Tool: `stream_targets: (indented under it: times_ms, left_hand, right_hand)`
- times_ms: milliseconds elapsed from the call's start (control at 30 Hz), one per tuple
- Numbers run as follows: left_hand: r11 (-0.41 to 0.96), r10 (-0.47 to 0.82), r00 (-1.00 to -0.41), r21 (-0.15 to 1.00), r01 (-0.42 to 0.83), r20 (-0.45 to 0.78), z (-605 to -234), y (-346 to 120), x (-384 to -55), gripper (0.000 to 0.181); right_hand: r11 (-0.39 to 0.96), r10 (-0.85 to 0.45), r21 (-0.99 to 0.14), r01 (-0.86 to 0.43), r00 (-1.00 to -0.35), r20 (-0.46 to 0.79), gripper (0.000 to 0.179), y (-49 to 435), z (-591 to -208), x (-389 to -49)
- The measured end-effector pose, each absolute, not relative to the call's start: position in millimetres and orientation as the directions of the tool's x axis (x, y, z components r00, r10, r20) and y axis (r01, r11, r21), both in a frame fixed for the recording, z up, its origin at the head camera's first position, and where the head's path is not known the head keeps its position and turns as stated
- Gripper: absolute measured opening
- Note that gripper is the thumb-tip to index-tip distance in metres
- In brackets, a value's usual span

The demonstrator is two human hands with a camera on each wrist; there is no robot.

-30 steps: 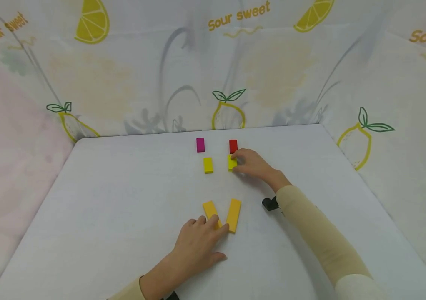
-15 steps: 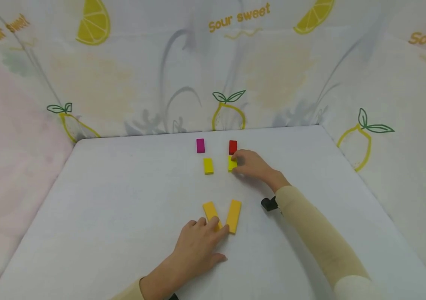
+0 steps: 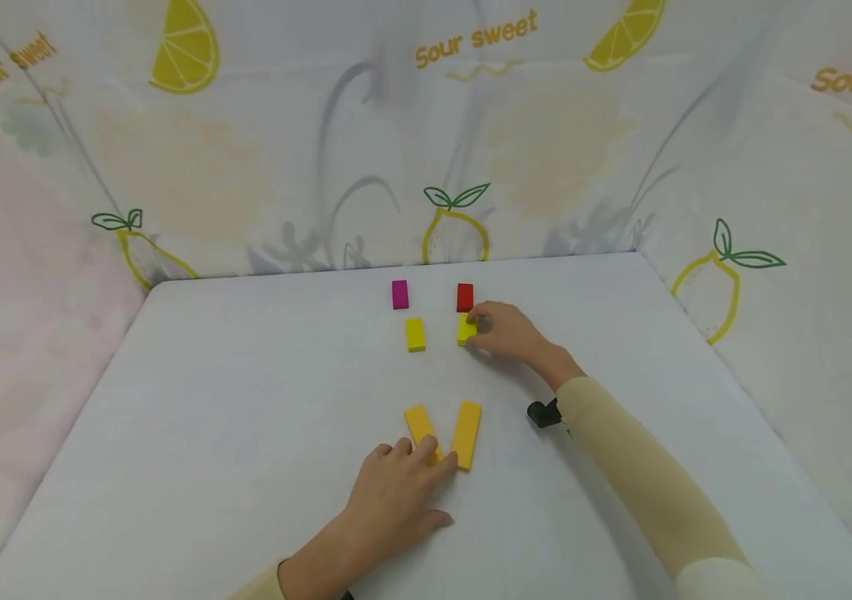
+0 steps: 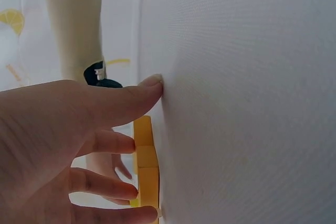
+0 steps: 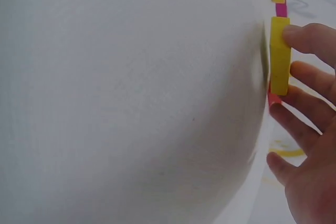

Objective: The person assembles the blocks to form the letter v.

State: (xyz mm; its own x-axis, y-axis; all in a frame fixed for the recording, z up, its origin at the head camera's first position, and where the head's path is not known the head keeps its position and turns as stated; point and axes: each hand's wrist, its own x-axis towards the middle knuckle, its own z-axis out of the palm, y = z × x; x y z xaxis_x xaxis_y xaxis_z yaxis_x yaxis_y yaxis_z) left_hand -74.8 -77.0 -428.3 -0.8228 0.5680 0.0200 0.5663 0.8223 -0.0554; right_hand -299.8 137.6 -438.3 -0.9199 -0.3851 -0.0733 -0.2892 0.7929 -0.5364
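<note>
Two long orange-yellow blocks, the left one (image 3: 418,421) and the right one (image 3: 467,433), lie in a V on the white table. My left hand (image 3: 391,498) reaches over their near ends, a fingertip on the left block and the index fingertip at the right block's edge; the thumb is held apart. Farther back, my right hand (image 3: 510,335) pinches a short yellow block (image 5: 280,59) between thumb and fingers at the table surface. Just beyond it is a red block (image 3: 465,297). A second yellow block (image 3: 415,335) lies to its left, with a magenta block (image 3: 399,295) behind.
A white cloth covers the table (image 3: 246,375). Behind it hangs a curtain (image 3: 246,167) printed with lemons and words. Black wrist devices show at both sleeves, the right one (image 3: 543,414) close over the tabletop.
The right hand and its yellow block have shifted very slightly to the right, away from under the red block's line. The left hand keeps its place on the orange-yellow blocks.
</note>
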Motion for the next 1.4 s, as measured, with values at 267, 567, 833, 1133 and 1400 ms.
stream_targets:
  times_ms: [267,567,833,1133,1400]
  left_hand:
    - [0.822,0.569,-0.822,-0.05,0.568,0.027,-427,-76,-74,0.063]
    - [0.816,0.577,-0.815,-0.042,0.576,0.055,-427,-76,-74,0.063]
    - [0.815,0.579,-0.814,-0.051,0.577,0.047,-428,-76,-75,0.064]
    - [0.814,0.581,-0.813,-0.072,0.577,0.05,-427,-76,-74,0.063]
    - [0.819,0.572,-0.82,-0.069,0.57,0.021,-426,-75,-74,0.063]
  right_hand:
    - [0.806,-0.371,-0.516,-0.292,-0.927,-0.054,0.04,146,-423,-287]
    - [0.797,-0.399,-0.497,-0.342,-0.917,-0.009,0.038,148,-420,-278]
    - [0.788,-0.447,-0.449,-0.423,-0.893,0.057,0.034,145,-416,-265]
    - [0.767,-0.473,-0.43,-0.477,-0.872,0.124,0.031,151,-417,-253]
    - [0.764,-0.488,-0.412,-0.496,-0.863,0.134,0.033,156,-422,-246]
